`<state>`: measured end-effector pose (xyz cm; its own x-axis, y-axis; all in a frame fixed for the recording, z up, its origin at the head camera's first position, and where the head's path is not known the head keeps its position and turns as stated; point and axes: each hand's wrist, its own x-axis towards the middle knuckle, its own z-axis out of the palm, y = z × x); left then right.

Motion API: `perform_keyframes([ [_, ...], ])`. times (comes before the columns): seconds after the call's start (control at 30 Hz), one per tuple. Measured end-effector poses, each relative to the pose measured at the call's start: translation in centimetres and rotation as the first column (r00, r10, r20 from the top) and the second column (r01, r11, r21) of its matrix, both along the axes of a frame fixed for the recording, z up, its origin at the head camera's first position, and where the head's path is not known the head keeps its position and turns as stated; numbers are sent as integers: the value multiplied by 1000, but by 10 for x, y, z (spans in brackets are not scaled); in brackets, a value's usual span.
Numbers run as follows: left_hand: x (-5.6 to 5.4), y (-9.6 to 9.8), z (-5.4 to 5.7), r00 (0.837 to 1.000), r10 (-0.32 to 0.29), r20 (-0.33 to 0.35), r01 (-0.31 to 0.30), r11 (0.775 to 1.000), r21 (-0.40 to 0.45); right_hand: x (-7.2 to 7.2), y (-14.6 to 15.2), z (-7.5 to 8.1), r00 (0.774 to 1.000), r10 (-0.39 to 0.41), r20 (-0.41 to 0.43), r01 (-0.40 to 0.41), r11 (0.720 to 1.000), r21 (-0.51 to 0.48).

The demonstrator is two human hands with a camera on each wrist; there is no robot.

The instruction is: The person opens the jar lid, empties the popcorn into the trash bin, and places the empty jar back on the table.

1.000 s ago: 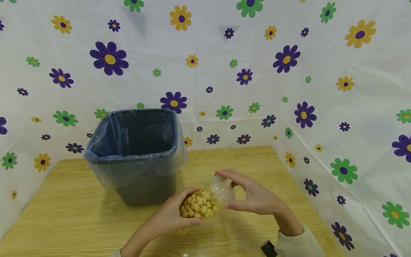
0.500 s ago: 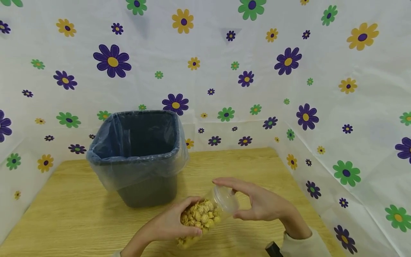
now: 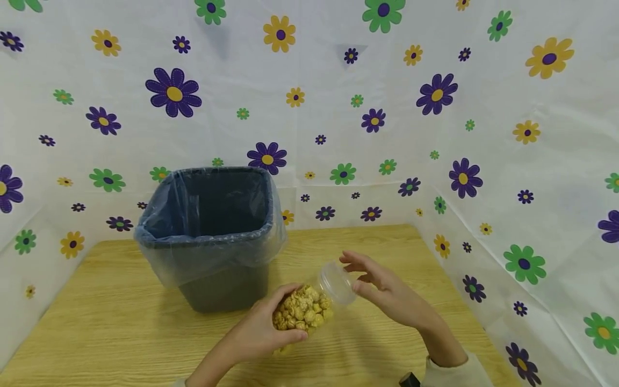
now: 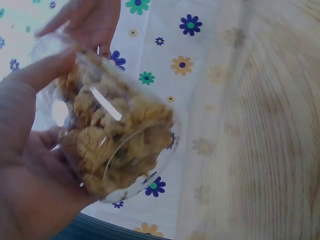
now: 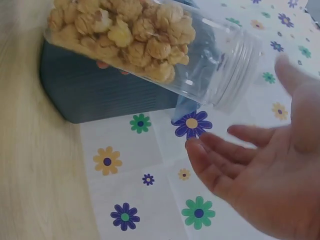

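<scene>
A clear plastic jar (image 5: 202, 55), part filled with yellow-brown popcorn (image 3: 301, 309), is held tilted above the table. My left hand (image 3: 258, 330) grips its body, thumb on one side and fingers on the other. The jar's clear ridged lid (image 3: 337, 284) sits on the end that points up and right. Beside that lid is my right hand (image 3: 394, 298), fingers spread and loosely bent, holding nothing. A gap between the right fingers and the lid shows in the right wrist view. In the left wrist view the jar's round base (image 4: 137, 162) faces the camera.
A dark grey bin (image 3: 227, 287) lined with a translucent bag (image 3: 271, 244) stands behind and left of the jar. The wooden table (image 3: 111, 317) meets a flower-printed sheet (image 3: 329, 75) at the back and sides. A small black object (image 3: 409, 380) is beside the right sleeve.
The right hand held the lid's edges between thumb and fingers before; now its fingers have come off and opened. The jar dipped, then rose slightly, still in the left hand.
</scene>
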<state>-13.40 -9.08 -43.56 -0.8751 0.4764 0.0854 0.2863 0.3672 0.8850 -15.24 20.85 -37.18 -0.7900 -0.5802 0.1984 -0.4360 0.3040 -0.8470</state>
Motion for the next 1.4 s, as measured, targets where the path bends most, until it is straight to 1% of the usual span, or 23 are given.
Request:
perform_keyframes([
  [0.07,1,4,-1,997,51,-58,-51,999,-9,1,-1,-1,996,-76,51,76,997,0],
  [0.13,2,7,-2,988,96,-124,-100,995,-28,3,-3,-1,988,-129,90,129,992,4],
  [0.23,4,11,-4,963,155,-222,-176,981,-78,5,-6,-3,976,-181,124,179,984,26],
  [0.33,6,14,-6,938,191,-290,-232,966,-114,8,-10,-5,971,-190,145,186,982,40],
  [0.47,7,18,-10,908,207,-363,-272,952,-138,10,-14,-5,972,-189,142,182,981,61],
  [0.6,10,22,-13,870,207,-447,-304,940,-156,12,-15,-5,968,-213,136,202,975,90],
  [0.73,13,24,-14,834,201,-514,-329,929,-171,12,-16,-4,962,-239,133,224,968,115],
  [0.83,14,25,-14,819,199,-538,-343,922,-181,11,-16,-4,957,-257,131,241,962,125],
  [0.93,15,26,-14,809,198,-554,-353,917,-188,11,-15,-4,959,-253,130,237,963,125],
  [1.1,18,27,-15,798,193,-571,-353,917,-184,12,-13,-2,965,-223,139,207,971,122],
  [1.3,21,28,-14,812,198,-549,-343,923,-175,14,-11,-2,968,-207,145,190,974,120],
  [1.37,22,28,-12,822,201,-532,-338,925,-174,14,-10,-2,968,-202,146,185,976,119],
  [1.4,23,28,-12,830,202,-519,-335,926,-176,14,-10,-2,969,-200,147,183,976,119],
])
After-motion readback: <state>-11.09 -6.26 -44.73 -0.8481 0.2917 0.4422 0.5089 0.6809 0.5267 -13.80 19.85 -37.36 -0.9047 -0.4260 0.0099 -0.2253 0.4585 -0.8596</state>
